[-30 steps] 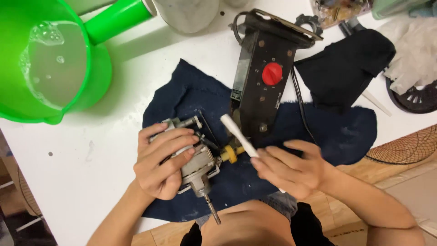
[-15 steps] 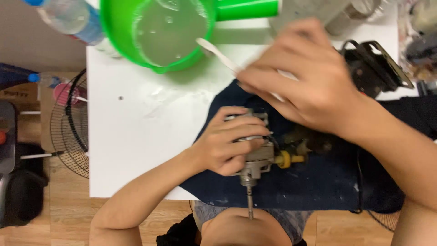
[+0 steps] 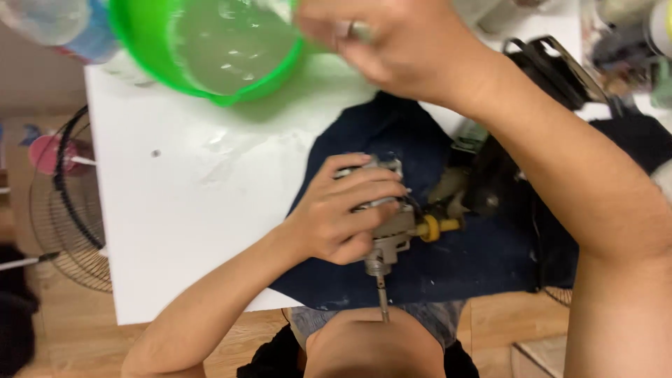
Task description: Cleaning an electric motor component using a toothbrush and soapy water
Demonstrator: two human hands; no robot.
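Note:
My left hand (image 3: 343, 213) grips a small grey electric motor (image 3: 393, 229) that lies on a dark blue cloth (image 3: 462, 266). The motor's thin shaft (image 3: 381, 297) points toward my body, and a yellow part (image 3: 432, 227) sticks out on its right side. My right hand (image 3: 399, 49) is stretched across to the rim of a green jug (image 3: 203, 77) filled with water. Its fingers are closed on a white stick-like tool that is almost wholly hidden in the hand.
The cloth lies on a white table (image 3: 175, 210). A black housing with a metal frame (image 3: 553, 70) sits at the back right beneath my right arm. A plastic bottle (image 3: 63, 24) stands at the top left. A wire fan grille (image 3: 63, 203) rests on the wooden floor at left.
My right hand carried the white stick from beside the motor up and left to the green jug. My view swung left. The left hand stayed on the motor.

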